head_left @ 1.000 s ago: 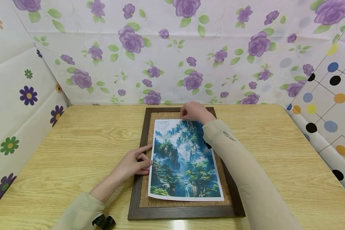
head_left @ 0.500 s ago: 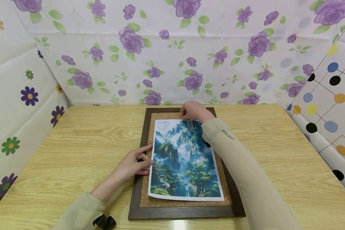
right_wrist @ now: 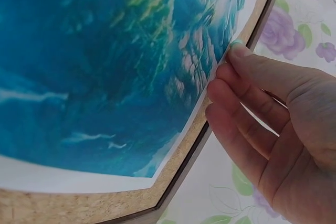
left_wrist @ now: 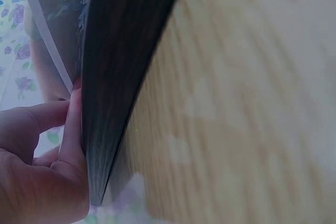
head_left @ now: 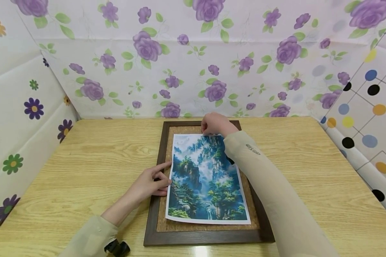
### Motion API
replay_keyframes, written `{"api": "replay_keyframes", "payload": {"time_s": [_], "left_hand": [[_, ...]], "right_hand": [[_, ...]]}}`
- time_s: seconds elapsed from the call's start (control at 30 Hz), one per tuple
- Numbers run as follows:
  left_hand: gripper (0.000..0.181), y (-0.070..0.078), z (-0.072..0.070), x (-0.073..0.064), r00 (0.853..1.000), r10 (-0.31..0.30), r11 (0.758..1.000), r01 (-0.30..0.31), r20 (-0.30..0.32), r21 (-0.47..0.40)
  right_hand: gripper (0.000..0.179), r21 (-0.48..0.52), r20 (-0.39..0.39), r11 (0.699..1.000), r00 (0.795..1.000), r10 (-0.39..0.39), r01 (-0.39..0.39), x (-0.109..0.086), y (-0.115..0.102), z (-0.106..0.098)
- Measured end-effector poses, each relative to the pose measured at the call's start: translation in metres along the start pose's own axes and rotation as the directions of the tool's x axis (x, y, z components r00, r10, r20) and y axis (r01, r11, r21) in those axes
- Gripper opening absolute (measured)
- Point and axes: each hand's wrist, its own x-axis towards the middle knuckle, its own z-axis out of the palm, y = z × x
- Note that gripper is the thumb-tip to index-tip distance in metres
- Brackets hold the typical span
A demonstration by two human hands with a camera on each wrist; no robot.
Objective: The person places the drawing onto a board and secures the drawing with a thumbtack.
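A printed landscape picture (head_left: 196,185) of misty blue-green mountains lies on a cork board (head_left: 206,227) with a dark brown frame (head_left: 209,237). My left hand (head_left: 148,184) rests over the frame's left side, index finger and thumb touching the paper's left edge. At the top edge of the paper, my right hand (head_left: 213,124) pinches a small pale green thing (right_wrist: 236,43) between thumb and index finger; most of it is hidden. In the right wrist view the right hand's other fingers sit along the paper's edge. The paper's lower left corner curls up slightly.
The framed board lies on a light wood-grain table (head_left: 99,153). Behind stands a wall covering (head_left: 186,71) with purple roses; patterned sheets flank both sides. A black wrist device (head_left: 117,247) is on the left sleeve.
Both hands keep their places on the picture. The right forearm has shifted very slightly to the left; the picture and board have not visibly moved.
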Motion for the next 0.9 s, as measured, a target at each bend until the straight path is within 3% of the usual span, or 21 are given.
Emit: {"api": "replay_keyframes", "payload": {"time_s": [0.9], "left_hand": [[0.065,0.0008,-0.0018,-0.0022,1.000,0.019,1.000,-0.019,0.023,-0.001]], "right_hand": [[0.012,0.034,-0.029,0.999,0.999,0.016,-0.015,0.0058,0.0029,0.0032]]}}
